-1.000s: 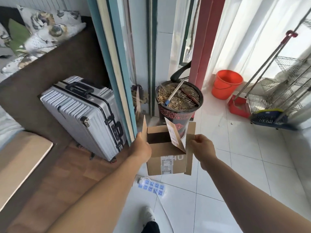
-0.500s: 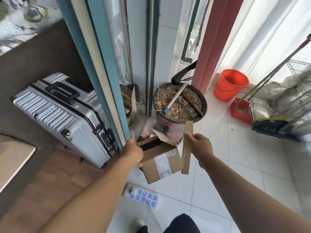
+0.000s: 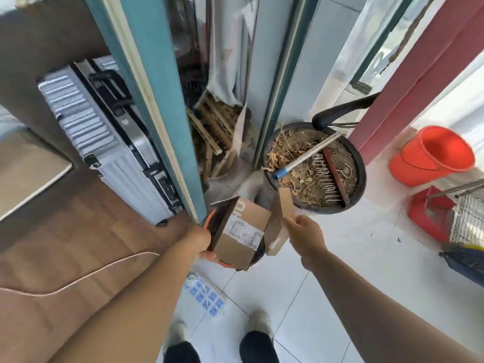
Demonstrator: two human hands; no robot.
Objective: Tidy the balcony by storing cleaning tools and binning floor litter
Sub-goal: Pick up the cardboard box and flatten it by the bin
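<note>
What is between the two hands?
In the head view, the cardboard box sits between the left hand and right hand, both gripping it.

The box (image 3: pixel 242 233) sits tipped in the bin (image 3: pixel 225 262), between the two hands — the left hand (image 3: pixel 201 238) at its left side, the right hand (image 3: pixel 305 233) holding its flap (image 3: pixel 279 218) on the right. Behind it stands the plant pot (image 3: pixel 360 179), with a pole (image 3: pixel 306 158) lying on the dirt. Far right is the bucket (image 3: pixel 432 155). Left, past the door frame (image 3: pixel 157 100), stands the suitcase (image 3: pixel 91 132). The power strip (image 3: pixel 203 297) lies near the feet.
</note>
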